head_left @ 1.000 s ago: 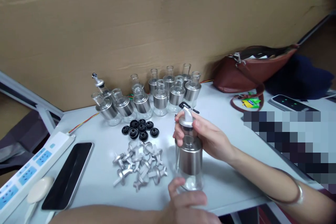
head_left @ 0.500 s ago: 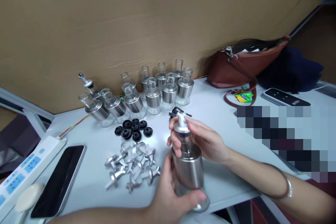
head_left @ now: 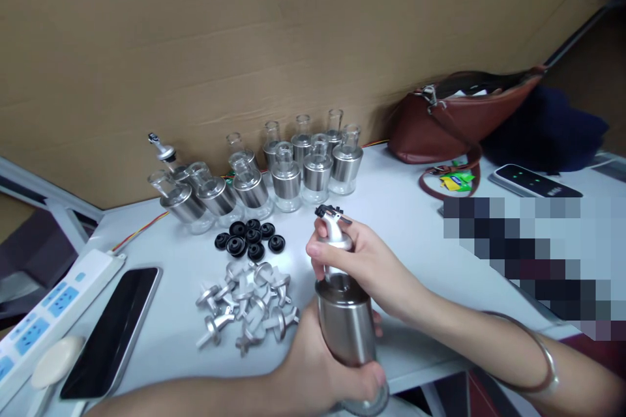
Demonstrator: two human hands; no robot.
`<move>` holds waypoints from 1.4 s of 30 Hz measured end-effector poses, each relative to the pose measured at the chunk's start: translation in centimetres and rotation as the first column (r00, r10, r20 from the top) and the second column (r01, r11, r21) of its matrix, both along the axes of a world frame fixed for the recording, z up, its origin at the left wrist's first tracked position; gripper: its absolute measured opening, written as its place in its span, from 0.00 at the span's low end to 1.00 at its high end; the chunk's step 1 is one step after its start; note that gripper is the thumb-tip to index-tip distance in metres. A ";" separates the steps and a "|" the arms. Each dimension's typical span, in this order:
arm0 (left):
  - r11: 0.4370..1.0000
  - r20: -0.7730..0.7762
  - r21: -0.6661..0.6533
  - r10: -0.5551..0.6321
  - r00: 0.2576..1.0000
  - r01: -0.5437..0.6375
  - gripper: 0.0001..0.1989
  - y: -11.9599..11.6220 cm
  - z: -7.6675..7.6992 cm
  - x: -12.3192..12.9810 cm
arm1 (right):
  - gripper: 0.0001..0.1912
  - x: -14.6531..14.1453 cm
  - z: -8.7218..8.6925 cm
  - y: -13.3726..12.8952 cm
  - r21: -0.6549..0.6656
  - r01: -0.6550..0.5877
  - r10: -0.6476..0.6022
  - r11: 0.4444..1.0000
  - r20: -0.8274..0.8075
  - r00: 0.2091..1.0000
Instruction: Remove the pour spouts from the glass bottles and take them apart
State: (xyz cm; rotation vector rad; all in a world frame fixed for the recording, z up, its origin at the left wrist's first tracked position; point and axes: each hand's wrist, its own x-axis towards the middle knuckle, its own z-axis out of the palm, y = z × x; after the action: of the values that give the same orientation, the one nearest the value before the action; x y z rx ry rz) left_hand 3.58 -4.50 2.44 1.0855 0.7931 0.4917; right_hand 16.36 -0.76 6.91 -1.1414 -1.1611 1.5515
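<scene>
Right hand (head_left: 372, 262) at bottle neck (head_left: 334, 272); thumb (head_left: 335, 256) newly across

Bottles (head_left: 286, 186) stand on the table (head_left: 391, 208) in two rows across the centre of the frame, before the cardboard panel (head_left: 210, 45). Stoppers (head_left: 253, 235) lie before the front row; spouts (head_left: 255, 307) lie before the stoppers. A separate bottle (head_left: 345, 319) is located at lower centre, right of the spouts, between the left hand (head_left: 320, 368) and right hand (head_left: 379, 267). Lower left: phone (head_left: 112, 335), right of the power strip (head_left: 61, 303). Upper right: bag (head_left: 493, 117), behind the packet (head_left: 457, 181).
</scene>
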 end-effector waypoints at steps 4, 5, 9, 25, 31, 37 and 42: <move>0.995 0.006 0.101 -0.016 1.000 0.015 0.22 0.3 -0.3 -0.3 | 0.13 -0.3 0.7 -0.2 -0.013 -0.063 0.064 0.998 0.056 0.996; 0.992 0.013 0.114 -0.049 0.999 0.047 0.21 0.5 -0.5 -0.5 | 0.13 -0.3 0.8 -0.1 -0.015 -0.080 0.080 0.997 0.073 0.994; 0.977 0.078 0.070 -0.207 0.975 0.202 0.22 1.6 -1.0 -1.3 | 0.15 -0.1 0.5 0.7 -0.004 -0.190 0.188 0.982 -0.126 0.974; 0.938 0.122 0.118 -0.339 0.933 0.326 0.26 1.4 -1.9 -1.3 | 0.13 -1.5 -1.8 1.9 0.252 -0.549 0.574 0.797 -0.598 0.559; 0.956 0.097 0.108 -0.285 0.954 0.274 0.25 1.3 -1.5 -1.0 | 0.16 -0.9 -0.3 0.1 0.199 -0.184 0.225 0.963 -0.205 0.953; 0.954 0.132 0.096 -0.296 0.946 0.285 0.24 1.3 -1.0 -0.9 | 0.15 0.0 2.2 0.4 0.075 -0.427 0.426 0.901 0.019 0.904; 0.965 0.158 -0.043 -0.249 0.956 0.258 0.25 1.2 -1.5 -0.8 | 0.15 0.1 -0.4 3.3 0.043 -0.627 0.603 0.778 -0.331 0.726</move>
State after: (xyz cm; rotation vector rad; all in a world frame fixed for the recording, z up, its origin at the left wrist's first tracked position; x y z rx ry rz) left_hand 2.82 -3.31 0.98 1.0600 0.5230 0.3244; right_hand 16.43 2.49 6.50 -0.4977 -1.3304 2.2080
